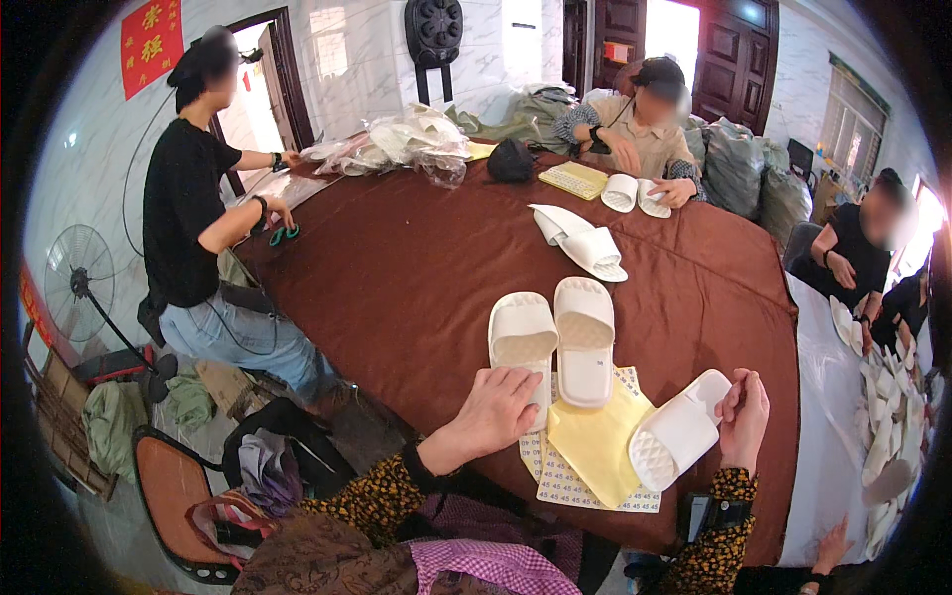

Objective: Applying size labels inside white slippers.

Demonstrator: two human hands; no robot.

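A white slide slipper [680, 431], turned sole-up so its dimpled tread faces the camera, is pinched at its toe end by the person's right hand [744, 418], fingers curled shut around the strap edge at about 2 o'clock of the shoe, seemingly so the underside can be looked over. It hangs over a yellow sheet [598, 443] lying on a white sheet of printed labels [565, 486], both spread at the near edge of the table, probably kept close for easy reach. At 10 o'clock from the held slipper, a pair of white slippers [555, 340] lies side by side, strap-up, toes pointing away, squared together like a matched set. The left hand [493, 409] rests flat with fingers loosely spread on the heel of the left slipper of that pair, gripping nothing, apparently steadying it. The held slipper sits just beside the right palm and well apart from the left hand, at its 3 o'clock. Farther off at 12 o'clock, another white pair [583, 240] lies crossed on the brown tablecloth [397, 278]. Beyond it a seated person [635, 129] handles two more slippers, a standing person in black [188, 208] leans on the table at 10 o'clock, and at 3 o'clock a heap of white insoles [888, 426] lies beside another worker.
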